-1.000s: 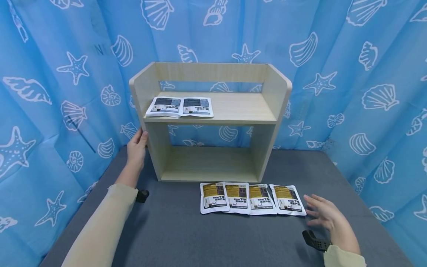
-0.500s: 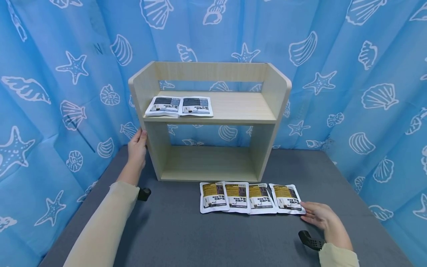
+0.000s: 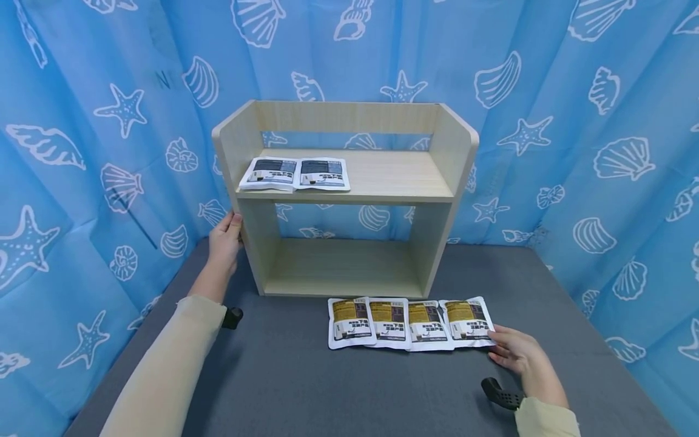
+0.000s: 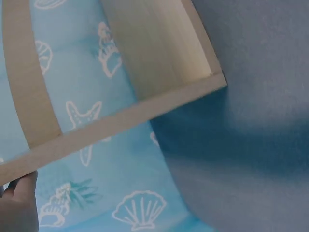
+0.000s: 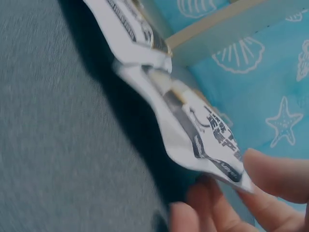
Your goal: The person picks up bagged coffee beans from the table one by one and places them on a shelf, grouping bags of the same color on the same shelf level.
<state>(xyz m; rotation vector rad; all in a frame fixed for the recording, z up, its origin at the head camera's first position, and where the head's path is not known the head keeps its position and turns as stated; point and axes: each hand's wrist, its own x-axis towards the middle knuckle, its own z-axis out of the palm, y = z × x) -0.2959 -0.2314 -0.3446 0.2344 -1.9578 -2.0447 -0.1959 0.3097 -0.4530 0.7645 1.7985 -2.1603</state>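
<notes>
My right hand [image 3: 516, 351] pinches the lower right corner of the rightmost pouch [image 3: 466, 320], white with a gold and brown label. In the right wrist view, the thumb lies on top of this pouch [image 5: 207, 121] with fingers beneath, and its near edge is lifted off the table. Three similar pouches [image 3: 351, 321] lie overlapping in a row to its left. My left hand [image 3: 224, 240] rests its fingers against the outer side of a pale wooden two-tier shelf [image 3: 344, 199]; in the left wrist view the thumb [image 4: 26, 188] touches the side panel.
White pouches with dark blue labels [image 3: 322, 173] lie side by side at the left of the upper tier. The shelf stands on a grey cloth-covered table [image 3: 349, 388]. Behind and beside it hangs a blue curtain [image 3: 546, 121] with white shell prints.
My right hand has moved left onto the rightmost pouch and taken hold of its corner. That pouch has shifted slightly left and turned straighter. The left hand has stayed at the shelf.
</notes>
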